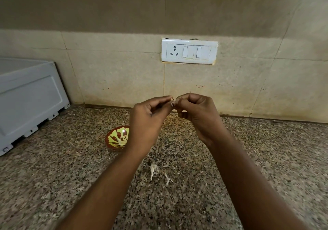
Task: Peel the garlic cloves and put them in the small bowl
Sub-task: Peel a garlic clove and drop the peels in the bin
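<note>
My left hand [148, 118] and my right hand [197, 113] are raised together above the granite counter, fingertips meeting. Between them they pinch a small garlic clove [173, 100], of which only a pale tip shows; the rest is hidden by my fingers. The small bowl [116, 138], red-brown outside with a yellow-green pattern inside, stands on the counter below and left of my left hand, partly covered by my wrist. What lies in the bowl is hard to tell. Pale garlic skins [154, 170] lie on the counter under my forearms.
A white appliance [30, 98] stands at the left against the tiled wall. A white socket and switch plate [189, 51] is set in the wall above my hands. The speckled granite counter [275, 150] stretches to the right and towards me.
</note>
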